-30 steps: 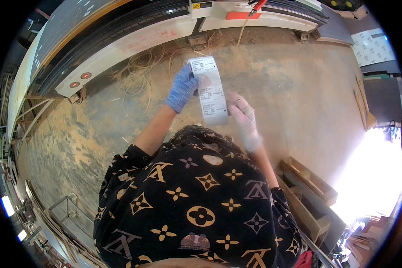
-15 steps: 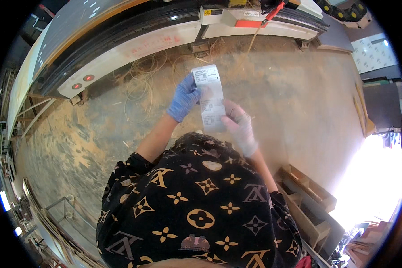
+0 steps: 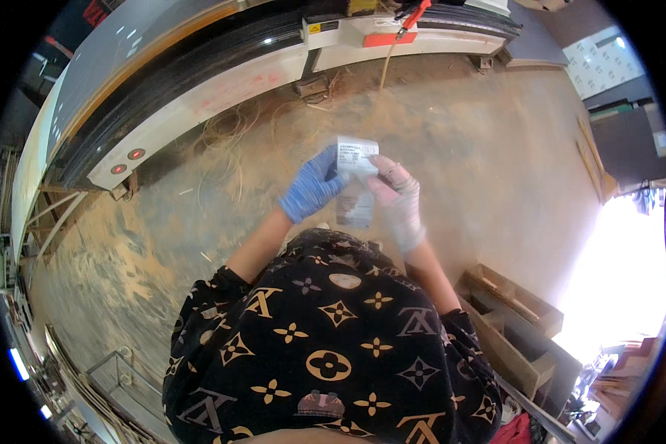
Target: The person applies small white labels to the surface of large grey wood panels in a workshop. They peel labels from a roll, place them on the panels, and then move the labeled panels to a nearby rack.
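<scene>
A strip of white printed labels (image 3: 357,153) is held up before my chest, its upper part facing me and its lower end hanging below my hands. My left hand (image 3: 312,189), in a blue glove, is closed on the strip's left edge. On the opposite edge, the fingers of my right hand (image 3: 398,194), in a pale whitish glove, pinch the strip near its upper label. Part of the strip between the hands is blurred or hidden.
Ahead runs a long machine (image 3: 222,89) with a white side, red buttons and a red-handled tool with a hose. Wooden boxes (image 3: 510,318) stand at my right. Loose cords lie on the dusty floor (image 3: 148,244), and a metal frame (image 3: 118,370) is at lower left.
The strip's top has come down and its upper label is now nearer my right hand. My right hand has moved up along it. The view has shifted slightly.
</scene>
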### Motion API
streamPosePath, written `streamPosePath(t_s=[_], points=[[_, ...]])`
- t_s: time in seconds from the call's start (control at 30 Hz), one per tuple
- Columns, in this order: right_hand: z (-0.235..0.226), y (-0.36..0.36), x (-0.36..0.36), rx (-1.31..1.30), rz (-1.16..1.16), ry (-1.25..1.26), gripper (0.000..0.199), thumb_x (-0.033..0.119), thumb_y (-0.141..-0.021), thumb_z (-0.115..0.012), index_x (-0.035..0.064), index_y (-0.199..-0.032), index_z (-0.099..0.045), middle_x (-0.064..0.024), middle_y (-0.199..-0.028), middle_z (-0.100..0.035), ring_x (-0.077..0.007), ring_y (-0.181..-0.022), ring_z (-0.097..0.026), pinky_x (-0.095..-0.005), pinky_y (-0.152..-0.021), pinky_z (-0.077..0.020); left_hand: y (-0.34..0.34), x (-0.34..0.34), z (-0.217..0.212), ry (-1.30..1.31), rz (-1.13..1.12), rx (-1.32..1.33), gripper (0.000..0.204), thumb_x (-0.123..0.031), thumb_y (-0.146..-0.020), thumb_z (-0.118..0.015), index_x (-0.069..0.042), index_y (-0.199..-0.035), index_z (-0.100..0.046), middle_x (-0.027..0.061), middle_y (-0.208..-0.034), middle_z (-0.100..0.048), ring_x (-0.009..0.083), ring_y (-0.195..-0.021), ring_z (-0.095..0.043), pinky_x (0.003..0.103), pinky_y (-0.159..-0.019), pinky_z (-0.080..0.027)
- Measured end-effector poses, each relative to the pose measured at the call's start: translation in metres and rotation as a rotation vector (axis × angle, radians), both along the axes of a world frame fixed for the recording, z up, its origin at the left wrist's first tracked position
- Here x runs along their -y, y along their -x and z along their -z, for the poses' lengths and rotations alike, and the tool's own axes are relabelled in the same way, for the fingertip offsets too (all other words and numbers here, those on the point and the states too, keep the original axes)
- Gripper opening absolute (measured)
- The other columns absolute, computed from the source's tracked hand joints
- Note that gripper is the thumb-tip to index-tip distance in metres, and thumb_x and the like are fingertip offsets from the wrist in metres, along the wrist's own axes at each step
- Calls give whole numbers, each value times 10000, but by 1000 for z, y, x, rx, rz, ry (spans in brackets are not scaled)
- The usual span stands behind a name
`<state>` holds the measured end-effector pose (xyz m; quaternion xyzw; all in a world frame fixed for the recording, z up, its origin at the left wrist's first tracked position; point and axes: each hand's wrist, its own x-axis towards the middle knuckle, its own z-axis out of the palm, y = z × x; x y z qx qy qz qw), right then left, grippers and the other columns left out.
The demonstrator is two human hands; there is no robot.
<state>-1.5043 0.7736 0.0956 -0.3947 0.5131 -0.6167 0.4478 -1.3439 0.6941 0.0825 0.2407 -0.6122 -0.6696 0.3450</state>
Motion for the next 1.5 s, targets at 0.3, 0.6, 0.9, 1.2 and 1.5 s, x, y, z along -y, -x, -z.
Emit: streamPosePath(t_s=[0.3,0.6,0.9,1.2,1.5], points=[[-3,34,-21,76,156,-73,241,-16,-782,-612,24,-1019,-631,-27,-910,-628,-78,-819,-549,-230,-741,-459,44,-1,-3,155,161,317,522,-128,-794,-639,-27,-1251,-406,66,-1090,-552,118,-979,-524,289,-830,-463],[-6,122,-40,-90,376,-14,215,-24,-780,-621,25,-988,-640,-42,-906,-645,-78,-821,-566,-225,-736,-462,151,-4,-7,179,277,320,472,-105,-793,-627,-21,-1217,-437,74,-1043,-585,118,-928,-551,292,-804,-475],[-16,284,-73,-151,512,-41,139,-29,-765,-625,15,-896,-643,-17,-843,-638,-63,-736,-544,-206,-670,-450,322,-23,-12,157,473,274,478,-166,-794,-630,-29,-1212,-444,94,-1034,-608,140,-936,-561,314,-815,-471],[-3,411,-39,-226,518,-24,94,-2,-768,-631,23,-854,-602,13,-767,-578,-46,-685,-487,-199,-634,-425,447,-1,19,263,417,239,545,-248,-775,-594,-23,-1235,-408,218,-1024,-574,320,-923,-578,375,-815,-450],[16,516,111,-150,320,-6,57,78,-817,-601,28,-807,-575,6,-645,-540,-55,-569,-470,-205,-533,-400,526,138,45,197,388,244,516,-147,-790,-590,-8,-1251,-404,164,-1101,-565,206,-1004,-540,338,-895,-413]])
